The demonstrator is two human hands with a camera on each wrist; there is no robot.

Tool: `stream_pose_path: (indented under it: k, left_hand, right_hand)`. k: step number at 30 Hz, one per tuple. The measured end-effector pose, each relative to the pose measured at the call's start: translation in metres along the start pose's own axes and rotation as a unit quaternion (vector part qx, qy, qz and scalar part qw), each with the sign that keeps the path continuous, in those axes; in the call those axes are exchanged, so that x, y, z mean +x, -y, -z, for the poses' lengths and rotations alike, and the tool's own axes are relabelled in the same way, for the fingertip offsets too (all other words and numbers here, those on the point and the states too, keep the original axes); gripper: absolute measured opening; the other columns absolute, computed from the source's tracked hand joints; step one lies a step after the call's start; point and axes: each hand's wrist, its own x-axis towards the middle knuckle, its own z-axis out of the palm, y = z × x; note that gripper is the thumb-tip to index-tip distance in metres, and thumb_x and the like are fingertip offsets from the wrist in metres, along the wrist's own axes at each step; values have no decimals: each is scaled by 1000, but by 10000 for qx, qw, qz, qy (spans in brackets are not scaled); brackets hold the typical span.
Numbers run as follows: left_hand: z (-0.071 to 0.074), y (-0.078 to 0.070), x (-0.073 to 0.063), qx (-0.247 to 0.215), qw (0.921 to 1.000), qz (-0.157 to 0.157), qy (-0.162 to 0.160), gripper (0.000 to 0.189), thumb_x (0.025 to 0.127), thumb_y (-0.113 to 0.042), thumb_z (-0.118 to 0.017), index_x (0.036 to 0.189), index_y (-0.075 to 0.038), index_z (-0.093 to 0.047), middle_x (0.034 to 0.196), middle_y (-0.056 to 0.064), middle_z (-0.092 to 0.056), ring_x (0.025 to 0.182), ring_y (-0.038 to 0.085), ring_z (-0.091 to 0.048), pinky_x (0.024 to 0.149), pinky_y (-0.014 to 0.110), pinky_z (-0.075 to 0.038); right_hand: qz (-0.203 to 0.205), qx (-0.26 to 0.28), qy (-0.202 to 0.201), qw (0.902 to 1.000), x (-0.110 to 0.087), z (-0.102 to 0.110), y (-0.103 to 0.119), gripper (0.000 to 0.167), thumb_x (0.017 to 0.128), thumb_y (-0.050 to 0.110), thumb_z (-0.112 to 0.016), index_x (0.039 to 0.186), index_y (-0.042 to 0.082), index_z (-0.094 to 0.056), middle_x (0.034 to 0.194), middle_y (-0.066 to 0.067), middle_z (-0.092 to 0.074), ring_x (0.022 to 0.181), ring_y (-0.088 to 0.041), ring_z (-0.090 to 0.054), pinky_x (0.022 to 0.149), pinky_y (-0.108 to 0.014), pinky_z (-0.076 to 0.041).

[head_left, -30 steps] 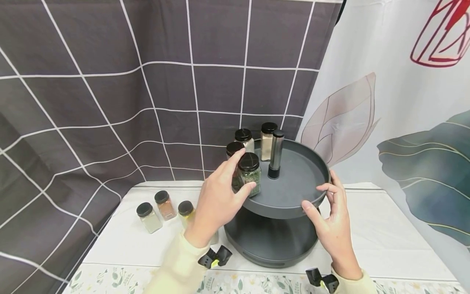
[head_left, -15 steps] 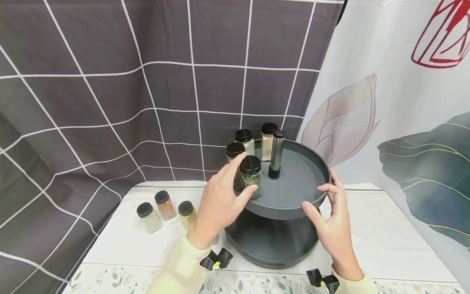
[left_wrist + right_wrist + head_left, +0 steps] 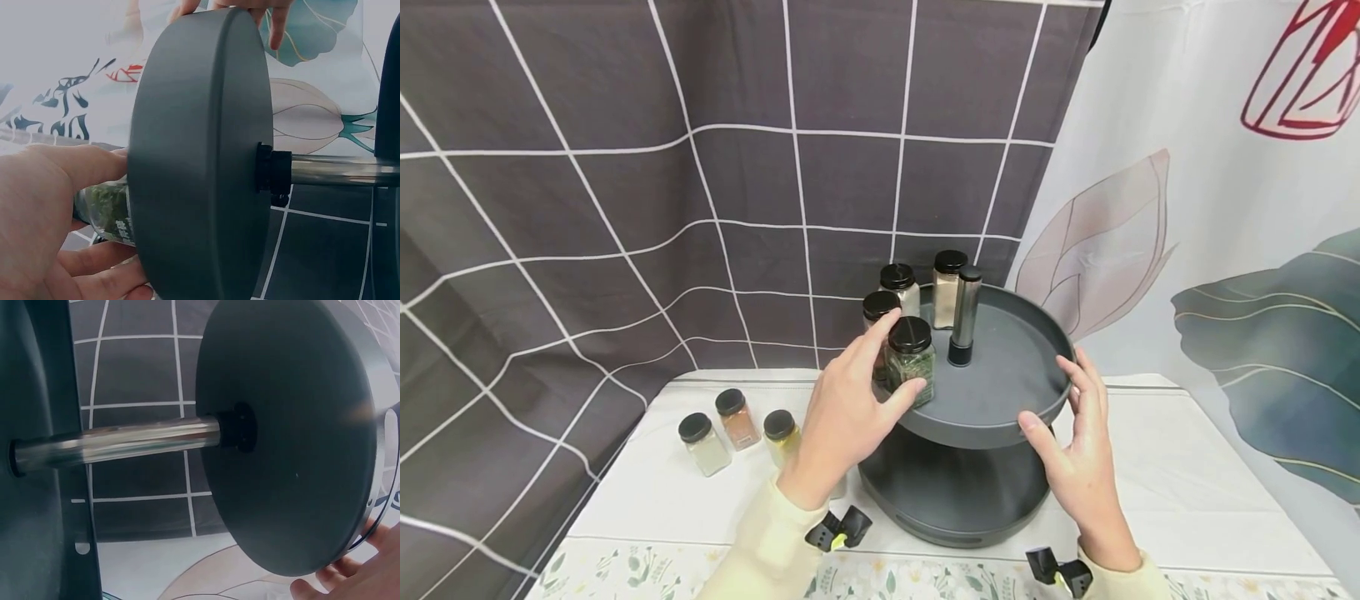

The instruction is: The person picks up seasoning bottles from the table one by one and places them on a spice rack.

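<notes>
My left hand (image 3: 850, 404) holds a glass spice jar of green herbs (image 3: 917, 373) with a black lid, thumb and fingers on either side of it. The jar stands upright at the front left of the upper tray (image 3: 1000, 392) of a dark grey two-tier turntable. In the left wrist view the tray wall hides the jar's base. At the tray's right rim, my right hand (image 3: 1081, 467) grips with thumb in front and fingers farther round; the right wrist view shows its fingertips (image 3: 303, 589) at the edge.
Behind the held jar stand a dark-lidded jar (image 3: 880, 305), a pale jar (image 3: 902, 292) and a beige jar (image 3: 946, 300). A metal post (image 3: 966, 317) rises mid-tray. The lower tray (image 3: 955, 492) sits beneath. Several jars, including an orange one (image 3: 739, 423), stand left on the white cloth.
The herb jar has shifted slightly toward the front of the tray with my left hand. My right index fingertip has moved a little up along the rim.
</notes>
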Motion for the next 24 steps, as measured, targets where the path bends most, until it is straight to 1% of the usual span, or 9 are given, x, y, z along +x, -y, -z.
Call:
stream_pose_path:
  k: [5, 7, 11, 14, 16, 18, 21, 24]
  left_hand:
    - [5, 3, -3, -137, 9999, 95, 39, 76, 86, -32, -81, 152, -24, -45, 111, -3, -67, 90, 11, -64, 70, 33, -53]
    - [8, 4, -4, -178, 9998, 115, 56, 76, 86, -32, -80, 152, -24, -44, 111, -3, -67, 91, 10, -66, 72, 33, -54]
    - [13, 7, -7, -270, 9995, 156, 9, 72, 88, -30, -79, 152, -23, -44, 115, -3, -67, 97, 9, -68, 80, 36, -56]
    - [20, 10, -10, -352, 9990, 210, -155, 69, 89, -28, -78, 150, -22, -47, 121, -2, -67, 102, 11, -68, 87, 39, -55]
    - [26, 13, -13, -395, 9985, 261, -277, 66, 90, -25, -77, 149, -21, -48, 124, 1, -66, 105, 12, -67, 91, 39, -55]
    - [33, 18, -16, -383, 9980, 311, -406, 65, 89, -22, -78, 148, -21, -50, 125, 1, -65, 107, 13, -67, 93, 39, -54]
    - [41, 27, -21, -310, 9971, 402, -561, 63, 88, -19, -78, 146, -20, -52, 125, 2, -65, 107, 14, -67, 93, 39, -53]
    - [48, 38, -28, -193, 9959, 573, -675, 62, 87, -18, -79, 144, -20, -54, 124, 1, -66, 106, 16, -67, 92, 42, -52]
  right_hand:
    - [29, 82, -29, 10000, -1, -2, -2, 69, 85, -1, -66, 149, 5, -41, 165, -3, -17, 151, -25, -19, 120, -30, -22]
    - [76, 129, -30, 9999, -2, -3, -3, 67, 87, -1, -64, 149, 4, -41, 166, -4, -16, 152, -25, -17, 120, -30, -22]
    - [121, 114, -85, 9998, -2, -4, -4, 56, 94, 1, -56, 148, 2, -41, 166, -5, -16, 153, -24, -16, 118, -25, -23]
    - [17, 19, -164, 9999, -1, -5, -4, 46, 101, 5, -49, 147, 2, -44, 166, -2, -19, 152, -22, -18, 116, -22, -25]
    - [-73, -121, -244, 9996, -1, -5, -3, 42, 104, 8, -45, 146, 3, -46, 166, 1, -21, 152, -21, -21, 116, -21, -25]
    - [-153, -288, -329, 9989, -1, -4, -2, 39, 106, 11, -42, 145, 5, -49, 165, 3, -25, 151, -20, -24, 116, -19, -25]
    - [-191, -398, -430, 9981, 0, -3, -1, 37, 107, 11, -42, 142, 5, -52, 163, 3, -29, 149, -19, -28, 115, -18, -26]
    - [-180, -303, -440, 9984, 0, -2, -1, 35, 105, 8, -46, 139, 3, -55, 161, 3, -33, 148, -17, -32, 113, -17, -31]
